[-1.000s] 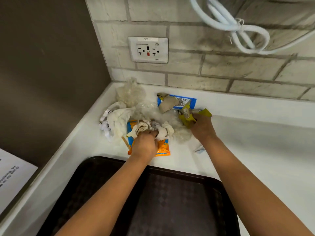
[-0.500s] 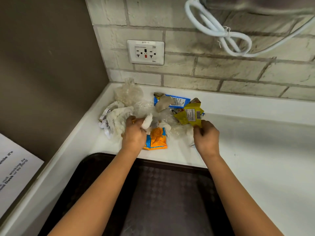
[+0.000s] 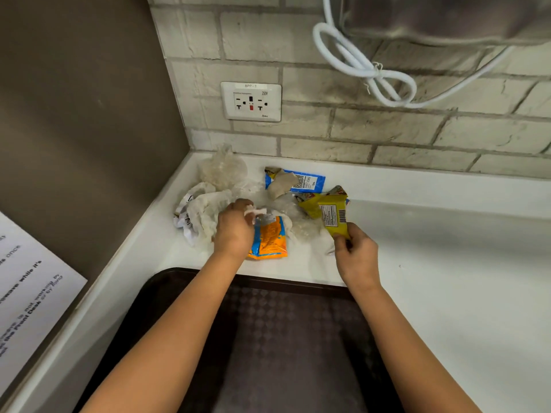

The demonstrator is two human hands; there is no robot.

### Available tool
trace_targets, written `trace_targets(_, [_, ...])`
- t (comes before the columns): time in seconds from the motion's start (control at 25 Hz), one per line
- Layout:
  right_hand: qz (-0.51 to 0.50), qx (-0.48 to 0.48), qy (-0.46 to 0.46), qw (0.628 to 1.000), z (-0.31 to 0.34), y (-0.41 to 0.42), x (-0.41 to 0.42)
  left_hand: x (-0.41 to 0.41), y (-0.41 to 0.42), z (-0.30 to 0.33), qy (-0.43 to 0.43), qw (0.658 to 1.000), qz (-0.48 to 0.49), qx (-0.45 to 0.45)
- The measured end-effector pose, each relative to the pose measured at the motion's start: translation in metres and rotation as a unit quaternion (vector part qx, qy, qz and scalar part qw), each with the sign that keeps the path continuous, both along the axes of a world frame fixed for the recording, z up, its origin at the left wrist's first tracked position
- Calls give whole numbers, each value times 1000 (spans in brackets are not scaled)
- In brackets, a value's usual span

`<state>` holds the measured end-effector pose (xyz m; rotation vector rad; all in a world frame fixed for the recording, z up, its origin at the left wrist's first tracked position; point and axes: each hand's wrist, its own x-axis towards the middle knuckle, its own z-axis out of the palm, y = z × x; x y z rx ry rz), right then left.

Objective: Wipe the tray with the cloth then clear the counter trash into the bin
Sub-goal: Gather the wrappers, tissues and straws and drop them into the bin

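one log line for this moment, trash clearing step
phase: gathering counter trash | left hand: pinching white scrap | right hand: pinching yellow wrapper | orange packet: on counter | tray: bare | bin: unseen

In front of me the far wall (image 3: 387, 129) is pale brick with grey mortar lines, and a white double socket (image 3: 251, 101) with a red switch is set into it on the left. A white cable (image 3: 362, 65), tied in a loop, hangs against the bricks up on the right, below a grey metal casing (image 3: 441, 17). To my left stands a flat brown panel (image 3: 80, 114), with a printed paper notice (image 3: 28, 290) stuck on it nearer to me. The counter (image 3: 465, 278) is white, and its raised back edge meets the bricks.
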<state>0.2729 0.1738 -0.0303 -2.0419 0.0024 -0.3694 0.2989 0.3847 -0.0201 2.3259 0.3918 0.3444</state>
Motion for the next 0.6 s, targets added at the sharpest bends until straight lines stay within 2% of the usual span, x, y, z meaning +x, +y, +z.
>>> trace_targets(0.08, [1,27,-10,1000,10,-1,-11,-15,-7,20,-65,991,12,-116])
trace_targets(0.2, [1,54,-33,998,24,-2,-38,-47,-24,46,-77,960,-17,-268])
trace_targets(0.36, [-14,65,-66,996,37,-11,-82,-102,-45,69,-45,876,-66,-476])
trace_targets(0.44, [-34,74,-79,994,41,-18,-109,-134,-52,75,-28,860,-93,-502])
trace_targets(0.6, [-64,78,-83,991,39,-24,-169,-189,-66,79,13,853,-135,-504])
